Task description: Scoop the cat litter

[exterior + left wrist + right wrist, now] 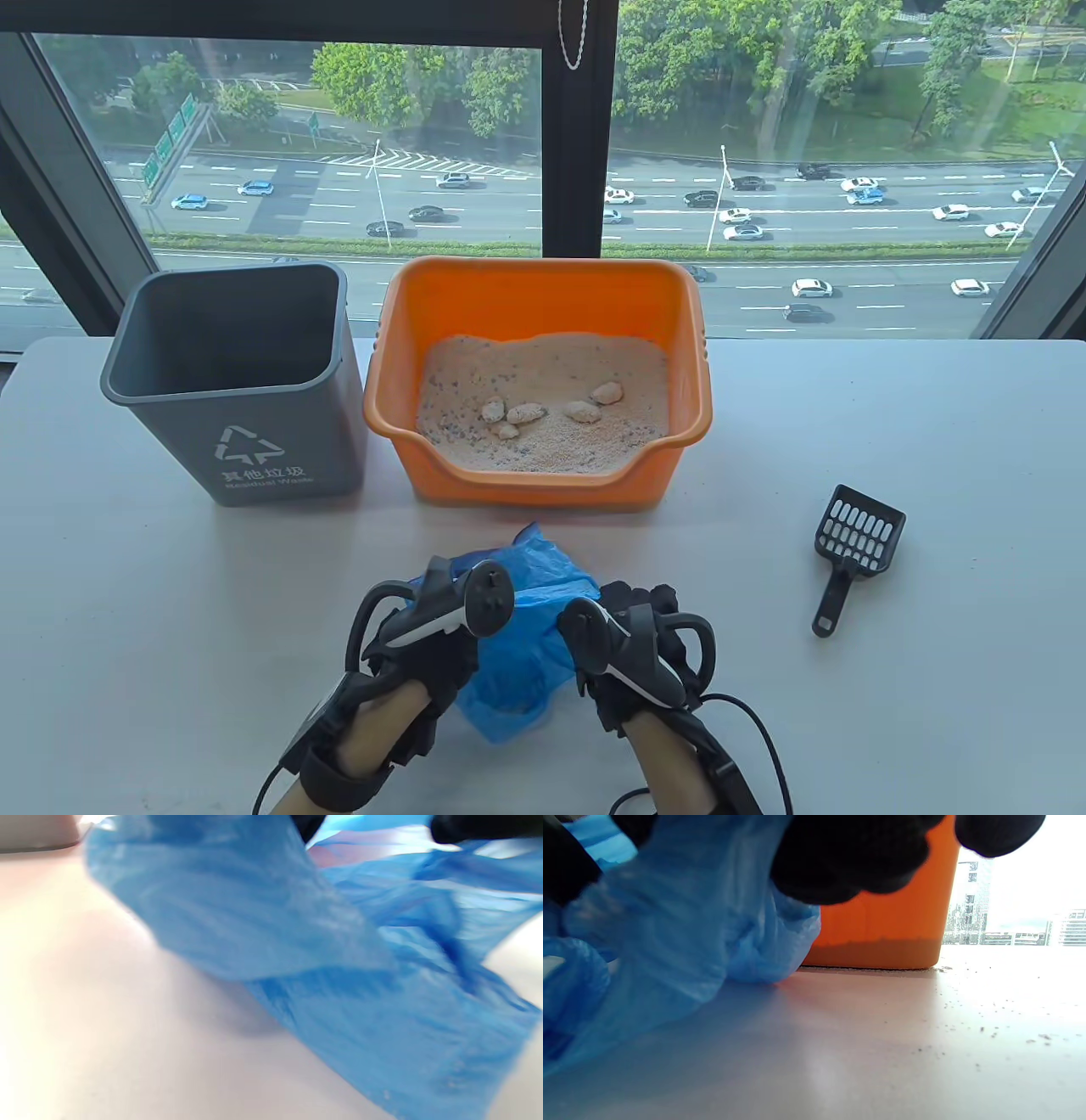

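Observation:
A crumpled blue plastic bag [526, 628] lies on the white table near the front edge. My left hand [424, 637] and my right hand [632, 645] grip it from either side. It fills the left wrist view [339, 984] and the left of the right wrist view [670, 955]. Behind it stands an orange litter box [543, 284] with sandy litter and several pale clumps [526, 413]. A black slotted scoop [853, 548] lies on the table to the right, apart from both hands.
A grey waste bin [233, 382], open and empty, stands left of the litter box. The orange box wall [882, 933] is close behind the bag. Litter grains dot the table [988, 1018] on the right. A window runs behind.

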### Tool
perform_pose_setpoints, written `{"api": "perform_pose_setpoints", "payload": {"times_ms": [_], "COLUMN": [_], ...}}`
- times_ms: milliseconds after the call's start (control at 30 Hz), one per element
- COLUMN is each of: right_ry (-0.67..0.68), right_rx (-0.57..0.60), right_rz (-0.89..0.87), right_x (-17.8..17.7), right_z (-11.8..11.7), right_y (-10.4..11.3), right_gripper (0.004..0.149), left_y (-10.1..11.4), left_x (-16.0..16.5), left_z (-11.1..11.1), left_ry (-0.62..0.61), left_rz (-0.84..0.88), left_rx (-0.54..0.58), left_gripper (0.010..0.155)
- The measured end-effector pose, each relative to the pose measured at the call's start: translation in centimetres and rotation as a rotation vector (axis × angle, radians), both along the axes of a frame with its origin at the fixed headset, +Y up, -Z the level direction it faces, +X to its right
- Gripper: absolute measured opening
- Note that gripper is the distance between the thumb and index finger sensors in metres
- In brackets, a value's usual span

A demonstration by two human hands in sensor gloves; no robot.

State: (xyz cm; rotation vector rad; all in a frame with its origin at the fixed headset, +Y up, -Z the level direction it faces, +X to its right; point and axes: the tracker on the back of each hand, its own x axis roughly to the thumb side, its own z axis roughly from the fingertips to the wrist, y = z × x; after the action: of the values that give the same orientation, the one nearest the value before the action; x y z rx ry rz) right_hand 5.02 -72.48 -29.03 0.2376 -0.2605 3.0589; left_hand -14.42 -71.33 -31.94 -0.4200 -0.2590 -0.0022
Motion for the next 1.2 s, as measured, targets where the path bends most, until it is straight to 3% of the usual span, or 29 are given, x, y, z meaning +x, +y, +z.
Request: {"api": "perform_pose_setpoints", "payload": {"times_ms": [67,167,233,267,367,467,533,600,700,767,867,967,1033,1133,1167,1200], "right_ry": [0.011,0.049,0.07,0.081,0.065,-0.054,-0.136,-0.232,-0.341,-0.361,-0.382,-0.384,-0.379,-0.356,-0.305,-0.235], "right_rx": [-0.016,-0.1,-0.181,-0.214,-0.24,-0.202,-0.157,-0.086,-0.056,-0.094,-0.142,-0.188,-0.257,-0.308,-0.354,-0.495], "right_rz": [-0.047,-0.127,-0.147,-0.15,-0.135,-0.061,-0.027,-0.033,-0.051,-0.036,0.013,0.029,0.004,0.034,0.028,0.009], "right_x": [-0.5,-1.7,-2.8,-3.2,-3.8,-3.1,-2.0,-0.9,0.4,0.8,1.1,1.6,1.9,2.7,2.8,3.0], "right_z": [0.6,1.3,1.9,2.1,2.7,2.5,2.0,1.6,1.2,1.0,0.4,-0.5,-1.0,-1.4,-1.5,-1.4], "right_y": [0.2,0.1,0.0,0.0,0.1,0.0,-0.2,-0.4,-0.4,-0.5,-1.2,-1.9,-2.6,-3.0,-3.1,-3.4], "right_gripper": [0.045,0.045,0.044,0.044,0.045,0.045,0.046,0.048,0.059,0.078,0.093,0.091,0.084,0.057,0.05,0.051], "left_y": [-0.2,-0.6,-1.1,-1.5,-2.7,-4.0,-4.4,-4.2,-3.8,-3.9,-3.9,-3.8,-3.5,-2.2,-1.9,-1.5], "left_x": [-1.8,-3.2,-3.4,-3.4,-3.1,-2.4,-2.0,-1.5,-0.5,0.2,1.6,2.4,2.1,0.0,-0.8,-2.2], "left_z": [-0.6,-1.1,-1.3,-1.6,-2.1,-2.4,-2.4,-2.2,-1.5,-0.7,0.5,1.2,1.2,0.2,-0.1,-0.6], "left_ry": [0.067,0.185,0.317,0.323,0.34,0.282,0.245,0.212,0.081,0.0,-0.14,-0.222,-0.208,-0.084,-0.038,0.019], "left_rz": [0.145,0.268,0.25,0.202,0.099,0.02,0.005,0.04,0.109,0.14,0.19,0.328,0.318,0.346,0.367,0.398], "left_rx": [-0.05,-0.025,0.085,0.109,0.055,0.032,-0.005,-0.071,-0.26,-0.341,-0.469,-0.577,-0.546,-0.399,-0.361,-0.295], "left_gripper": [0.056,0.079,0.092,0.096,0.104,0.091,0.067,0.057,0.059,0.065,0.071,0.073,0.073,0.066,0.062,0.058]}}
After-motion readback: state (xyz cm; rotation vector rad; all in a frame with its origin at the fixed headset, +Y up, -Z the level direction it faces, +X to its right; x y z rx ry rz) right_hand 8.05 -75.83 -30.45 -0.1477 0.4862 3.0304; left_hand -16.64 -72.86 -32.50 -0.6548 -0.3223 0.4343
